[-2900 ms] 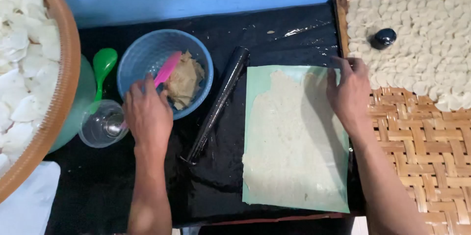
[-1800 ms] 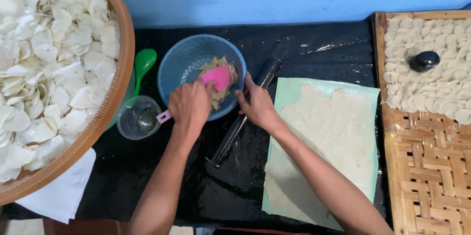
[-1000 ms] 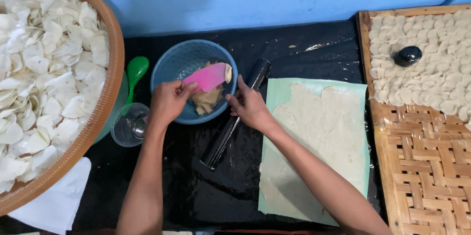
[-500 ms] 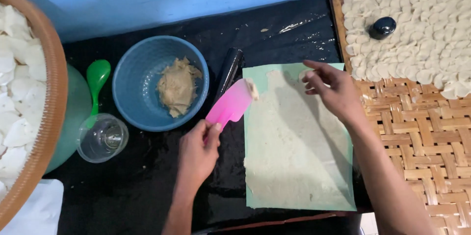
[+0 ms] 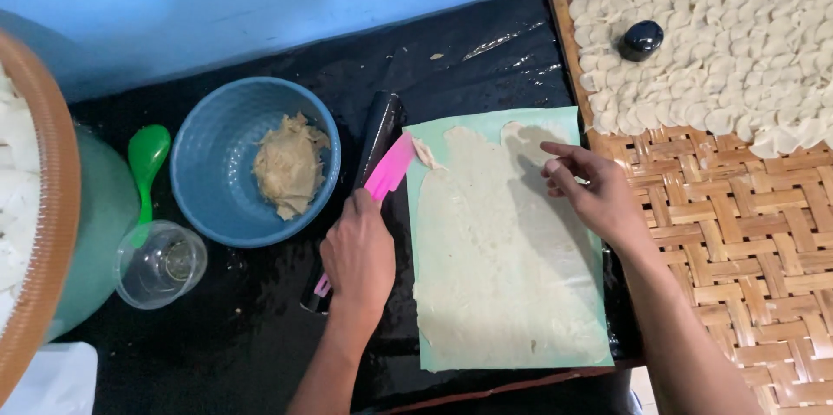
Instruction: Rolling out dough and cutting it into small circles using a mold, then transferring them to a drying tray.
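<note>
Black plastic sheeting covers the counter (image 5: 217, 354) in front of you, with a blue wall behind it.

Your left hand (image 5: 357, 261) has its fingers wrapped around the handle of a pink spatula (image 5: 388, 174), and the blade points up and to the right. The blade tip carries a small dab of dough and rests at the top left corner of the green sheet (image 5: 499, 233). Your right hand (image 5: 594, 194) sits over the upper right part of that sheet, its fingers (image 5: 560, 152) loosely spread and curled, the fingertips touching or just above the dough; you cannot tell which.

A thin pale layer of dough (image 5: 495, 250) is spread over most of the green sheet, leaving a bare strip along the left edge and top. Just left of the sheet, partly under your left hand, a black rolling pin (image 5: 377, 129) lies at a slant.

Further left stands a blue plastic bowl (image 5: 217, 129) holding a lump of beige dough (image 5: 288, 163). Beside it is a clear plastic cup (image 5: 160, 263), with a green spoon (image 5: 146, 159) above it. At the far left edge a round woven basket (image 5: 52, 233) holds white pieces.

On your right, a woven bamboo tray (image 5: 746, 233) carries many small pale dough rounds (image 5: 737, 51) in its upper part, and 1 small dark round object (image 5: 642, 38) sits among them.
</note>
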